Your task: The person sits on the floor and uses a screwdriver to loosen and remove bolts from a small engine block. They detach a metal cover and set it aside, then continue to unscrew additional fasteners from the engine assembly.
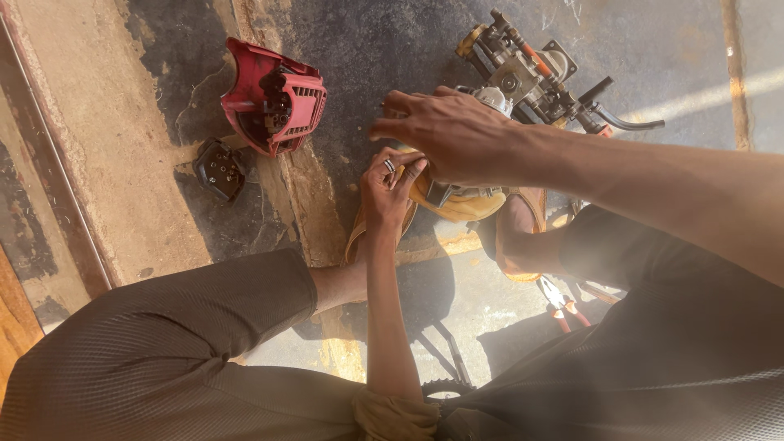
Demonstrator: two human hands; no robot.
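Note:
A small engine [527,77] with grey metal parts, an orange tube and a black hose lies on the concrete floor. Beneath it sits a yellow tank [461,208]. My right hand [449,135] reaches in from the right and clasps the near end of the engine from above, fingers spread over it. My left hand [390,189], with a ring on one finger, comes up between my knees. Its fingers are curled at the yellow tank's left edge, right under my right hand. What the fingertips pinch is hidden.
A red plastic engine cover [273,98] lies upside down to the left, with a small black cover [219,170] next to it. Red-handled pliers [560,302] lie near my right foot in a tan sandal [523,245]. My knees in dark trousers fill the bottom.

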